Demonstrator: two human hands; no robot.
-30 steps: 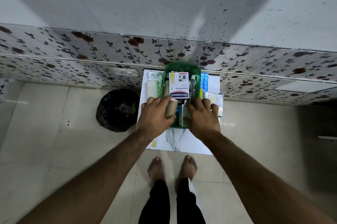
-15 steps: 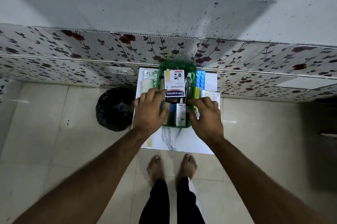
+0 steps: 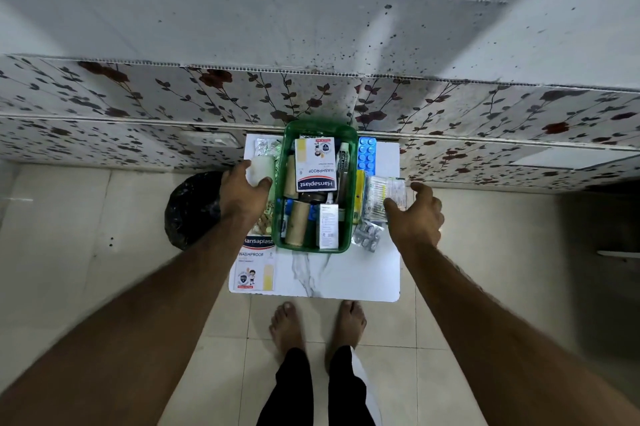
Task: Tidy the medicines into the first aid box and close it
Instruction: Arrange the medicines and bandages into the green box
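A green first aid box (image 3: pixel 349 190) stands open on a small white marble-look table (image 3: pixel 346 273). Inside lie a Hansaplast carton (image 3: pixel 316 164), a tan bandage roll (image 3: pixel 297 223), a small white carton (image 3: pixel 328 226) and a tube. My left hand (image 3: pixel 244 198) is left of the box, its fingers closing around a white roll (image 3: pixel 261 167). My right hand (image 3: pixel 414 217) is right of the box, fingers spread, touching a clear packet of medicine strips (image 3: pixel 384 197). A second Hansaplast carton (image 3: pixel 256 264), a blue blister strip (image 3: pixel 367 155) and a silver strip (image 3: pixel 367 235) lie on the table outside the box.
A black bin bag (image 3: pixel 192 209) sits on the floor left of the table. A floral-patterned wall panel (image 3: pixel 138 106) runs right behind the table. My bare feet (image 3: pixel 318 325) stand on beige tiles at the table's near edge.
Both hands have left the box and moved apart: the left out to the white roll, the right out to the clear packet. The tan roll now lies in the box.
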